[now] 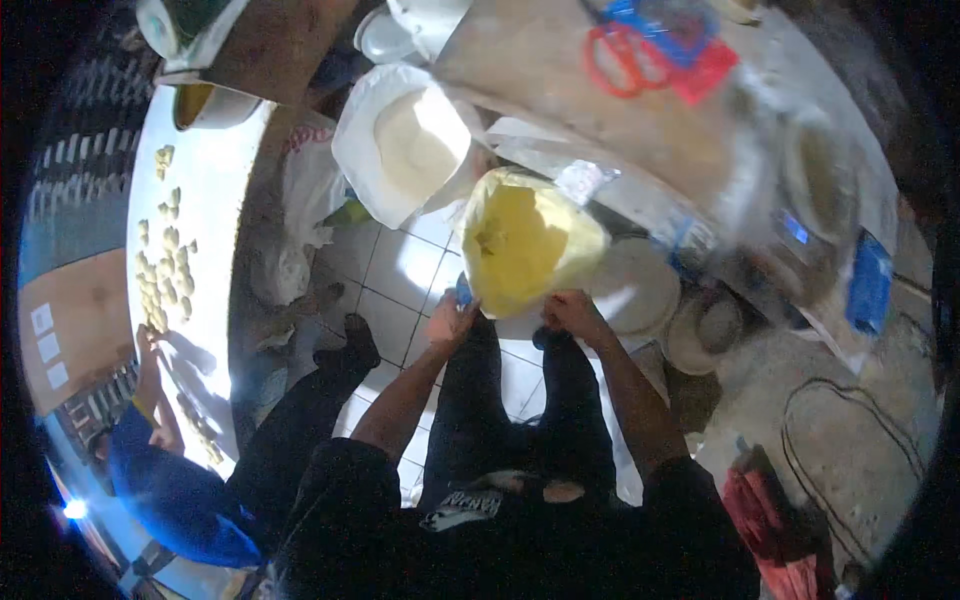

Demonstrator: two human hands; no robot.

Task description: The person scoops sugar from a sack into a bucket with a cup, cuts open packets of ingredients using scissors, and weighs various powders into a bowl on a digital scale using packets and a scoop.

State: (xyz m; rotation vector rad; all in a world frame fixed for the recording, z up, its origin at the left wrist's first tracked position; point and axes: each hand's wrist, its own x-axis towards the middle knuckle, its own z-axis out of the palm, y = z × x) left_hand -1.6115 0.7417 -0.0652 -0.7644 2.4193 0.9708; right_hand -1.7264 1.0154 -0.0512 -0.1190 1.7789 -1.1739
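Note:
In front of me stands an open pale plastic-lined sack point(589, 232) with yellow powder point(525, 244) inside, part of it in shadow. My left hand point(451, 319) grips the near left edge of the sack, and a small blue item point(463, 289) shows beside its fingers. At the near right edge, my right hand point(574, 311) has its fingers curled onto the rim. Beyond and to the left is a white sack point(360, 150) holding an off-white powder point(412, 142).
A co-worker in blue point(180, 495) reaches over a white table point(206, 247) bearing many small dough pieces point(165, 274). A wooden worktop point(525, 82) at the top holds orange-handled scissors point(622, 64). Round lidded tubs point(637, 289) stand at right on the tiled floor point(390, 292).

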